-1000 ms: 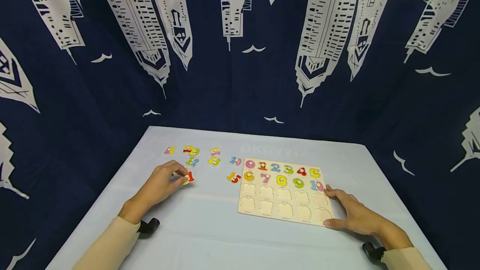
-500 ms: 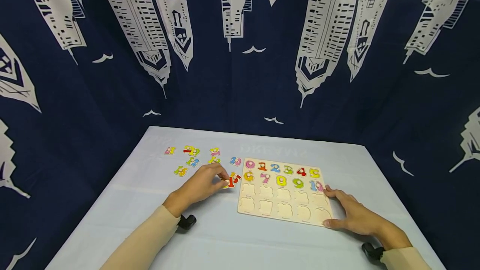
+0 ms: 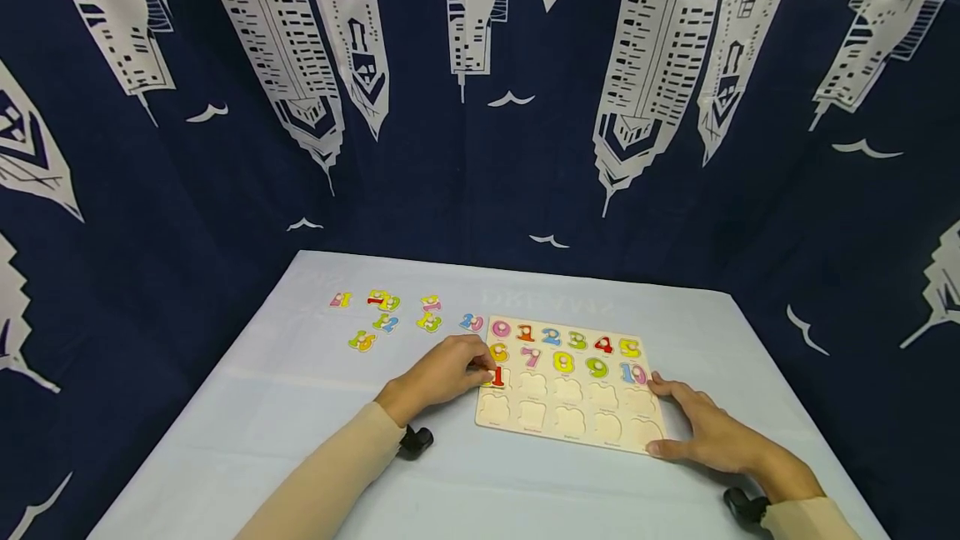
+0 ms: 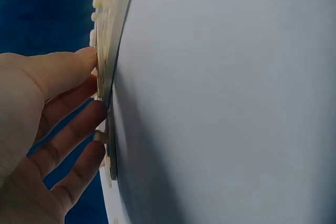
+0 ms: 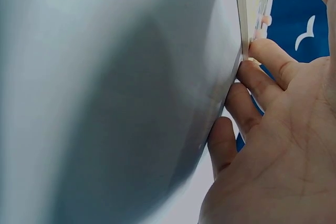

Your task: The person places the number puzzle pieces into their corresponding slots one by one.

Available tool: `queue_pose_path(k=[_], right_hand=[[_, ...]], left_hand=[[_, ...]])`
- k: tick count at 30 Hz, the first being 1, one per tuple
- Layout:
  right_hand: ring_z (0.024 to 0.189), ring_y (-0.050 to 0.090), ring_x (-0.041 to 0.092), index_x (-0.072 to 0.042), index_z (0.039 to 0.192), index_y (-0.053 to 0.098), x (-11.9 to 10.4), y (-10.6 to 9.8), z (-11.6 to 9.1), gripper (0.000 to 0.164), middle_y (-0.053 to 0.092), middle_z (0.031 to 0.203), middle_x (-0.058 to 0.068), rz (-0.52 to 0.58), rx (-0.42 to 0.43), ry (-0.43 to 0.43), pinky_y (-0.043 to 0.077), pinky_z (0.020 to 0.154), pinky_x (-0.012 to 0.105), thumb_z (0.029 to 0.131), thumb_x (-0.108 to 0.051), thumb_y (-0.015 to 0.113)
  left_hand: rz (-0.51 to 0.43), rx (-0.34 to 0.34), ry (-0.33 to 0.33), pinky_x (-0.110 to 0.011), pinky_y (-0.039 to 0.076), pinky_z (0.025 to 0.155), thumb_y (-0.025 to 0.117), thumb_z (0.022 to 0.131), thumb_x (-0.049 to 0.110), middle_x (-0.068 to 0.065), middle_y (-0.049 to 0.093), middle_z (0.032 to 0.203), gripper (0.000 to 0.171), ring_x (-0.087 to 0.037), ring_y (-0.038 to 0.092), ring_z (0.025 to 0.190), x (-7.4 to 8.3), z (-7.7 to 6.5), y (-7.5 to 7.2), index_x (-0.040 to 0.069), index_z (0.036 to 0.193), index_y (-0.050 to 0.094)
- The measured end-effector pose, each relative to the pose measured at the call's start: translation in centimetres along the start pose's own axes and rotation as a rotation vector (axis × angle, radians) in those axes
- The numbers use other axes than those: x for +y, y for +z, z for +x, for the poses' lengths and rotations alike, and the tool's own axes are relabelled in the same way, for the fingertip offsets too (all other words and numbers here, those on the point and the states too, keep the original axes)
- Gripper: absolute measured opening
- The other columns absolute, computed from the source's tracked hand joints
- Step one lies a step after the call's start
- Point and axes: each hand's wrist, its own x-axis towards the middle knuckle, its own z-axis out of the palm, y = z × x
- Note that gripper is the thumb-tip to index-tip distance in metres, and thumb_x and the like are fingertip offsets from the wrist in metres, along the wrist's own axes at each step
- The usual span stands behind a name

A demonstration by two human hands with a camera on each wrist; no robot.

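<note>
My left hand [image 3: 446, 369] pinches a number puzzle piece [image 3: 498, 377] by its back. A red 1 and a bit of yellow show; its other digit is hidden by the fingers. It is over the first recess of the third row on the wooden number board [image 3: 585, 438]. In the left wrist view, the thumb and fingers [image 4: 86, 119] are at the board's edge. My right hand [image 3: 708, 432] rests at the board's right side, thumb and fingers touching its edge. Pieces 0 to 10 fill the upper two rows, and the lower two rows show bare recesses.
Several loose number pieces lie left of the board: a 20 [image 3: 471, 322], a 13 [image 3: 429, 322], a 12 [image 3: 386, 323] and a yellow-green-orange piece [image 3: 362, 341] among them. A white cloth [image 3: 600, 490] covers the table. A dark blue printed curtain [image 3: 465, 173] hangs behind.
My left hand has carried the number piece rightward from the loose pieces onto the board's left edge. The piece numbered 15 has gone out of sight near the hand. My right hand has stayed put.
</note>
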Motion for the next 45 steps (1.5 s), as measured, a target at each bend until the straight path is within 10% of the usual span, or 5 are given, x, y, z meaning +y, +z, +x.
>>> queue_pose_path(k=[29, 45], right_hand=[[0.159, 0.042, 0.06, -0.006, 0.167, 0.051, 0.1, 0.0, 0.0, 0.102, 0.035, 0.186, 0.031, -0.005, 0.009, -0.01, 0.037, 0.124, 0.087, 0.088, -0.046, 0.102], [0.156, 0.046, 0.058, -0.005, 0.169, 0.049, 0.3, 0.2, 0.1, 0.103, 0.035, 0.186, 0.032, -0.03, 0.009, -0.015, 0.039, 0.123, 0.087, 0.089, -0.047, 0.101]], left_hand=[[0.088, 0.029, -0.009, -0.032, 0.06, 0.099, 0.089, 0.106, 0.025, 0.006, 0.083, 0.115, 0.019, -0.012, 0.066, 0.104, 1.3, -0.4, 0.4, 0.02, 0.124, 0.089], [0.086, 0.284, -0.225, -0.05, 0.065, 0.108, 0.09, 0.104, 0.019, -0.005, 0.083, 0.132, 0.028, -0.027, 0.078, 0.121, -5.2, -3.7, -5.2, 0.014, 0.132, 0.086]])
